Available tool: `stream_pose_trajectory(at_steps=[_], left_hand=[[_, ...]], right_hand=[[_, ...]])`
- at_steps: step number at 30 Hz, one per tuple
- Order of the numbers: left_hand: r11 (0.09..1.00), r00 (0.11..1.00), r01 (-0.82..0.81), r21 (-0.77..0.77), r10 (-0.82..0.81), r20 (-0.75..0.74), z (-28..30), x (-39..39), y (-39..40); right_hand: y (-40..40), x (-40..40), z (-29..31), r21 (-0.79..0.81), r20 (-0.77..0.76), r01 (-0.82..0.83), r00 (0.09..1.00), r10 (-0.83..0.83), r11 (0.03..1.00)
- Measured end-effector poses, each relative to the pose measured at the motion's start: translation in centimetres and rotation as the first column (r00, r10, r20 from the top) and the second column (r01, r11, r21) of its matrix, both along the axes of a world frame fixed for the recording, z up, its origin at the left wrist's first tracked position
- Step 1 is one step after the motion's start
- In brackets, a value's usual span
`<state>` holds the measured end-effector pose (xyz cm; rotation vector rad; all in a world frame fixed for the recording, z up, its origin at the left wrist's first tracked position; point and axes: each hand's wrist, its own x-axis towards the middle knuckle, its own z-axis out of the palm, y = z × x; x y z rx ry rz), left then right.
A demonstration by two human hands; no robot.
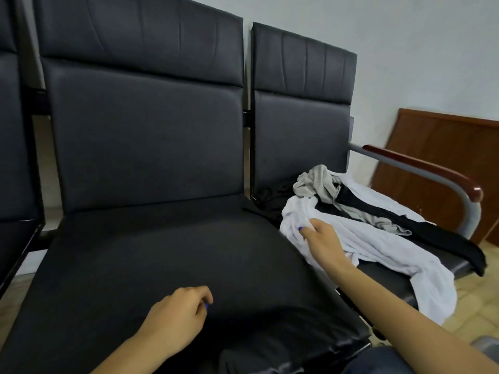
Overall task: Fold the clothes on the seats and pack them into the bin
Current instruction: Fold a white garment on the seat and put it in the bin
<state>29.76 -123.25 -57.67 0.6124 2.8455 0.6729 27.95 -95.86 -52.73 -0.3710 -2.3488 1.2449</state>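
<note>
A heap of clothes lies on the right seat: a white garment spread over the seat and hanging off its front edge, a grey garment bunched on top near the backrest, and a black garment stretched across them to the right. My right hand grips a bunched fold of the white garment at the heap's left end. My left hand hovers over the front of the middle seat with fingers loosely curled, holding nothing. A dark cloth lies at that seat's front edge. No bin is in view.
The black padded seats stand in a row against a pale wall. A metal armrest with a wooden top bounds the right seat. A wooden panel leans on the wall behind it. Tiled floor shows at the right.
</note>
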Motion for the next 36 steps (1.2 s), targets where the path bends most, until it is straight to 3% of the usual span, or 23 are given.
stream_pose_trajectory(at_steps=[4,6,9,12,15,19,25,28,32,36], left_hand=[[0.996,0.997,-0.063,0.056,0.060,0.047,-0.4,-0.5,-0.6],[0.959,0.983,-0.141,0.245,0.107,0.147,-0.6,-0.5,-0.3],[0.751,0.883,-0.399,0.526,0.160,0.441,0.4,-0.1,0.8],[0.541,0.732,-0.574,0.614,0.004,0.681,2.4,0.7,1.7],[0.388,0.656,-0.623,0.679,-0.213,0.724,4.3,1.8,1.8],[0.226,0.620,-0.688,0.690,-0.311,0.720,5.3,2.2,1.4],[0.253,0.692,-0.598,0.761,-0.317,0.649,5.6,1.9,0.7],[0.319,0.776,-0.511,0.798,-0.228,0.588,5.0,1.7,0.5],[0.336,0.812,-0.494,0.802,-0.152,0.564,5.0,1.6,0.1],[0.359,0.842,-0.507,0.783,0.013,0.539,5.3,1.3,-0.3]], right_hand=[[-2.6,1.2,1.2,0.075,-0.054,-0.103,0.993,0.107,0.992],[-4.2,1.9,1.7,0.089,-0.035,-0.190,0.980,0.194,0.978],[-7.2,3.5,2.6,0.092,-0.017,-0.344,0.938,0.347,0.934],[-10.1,4.7,2.4,0.144,0.038,-0.518,0.854,0.518,0.843],[-12.1,5.1,1.4,0.159,0.093,-0.639,0.768,0.633,0.752],[-13.0,5.3,1.7,0.179,0.086,-0.681,0.730,0.678,0.710],[-12.4,4.7,1.8,0.242,0.107,-0.656,0.751,0.652,0.715],[-11.8,4.4,1.6,0.234,0.109,-0.667,0.741,0.663,0.707],[-10.9,3.8,1.4,0.207,0.138,-0.641,0.767,0.627,0.739],[-9.0,3.4,1.0,0.122,0.364,-0.714,0.678,0.639,0.689]])
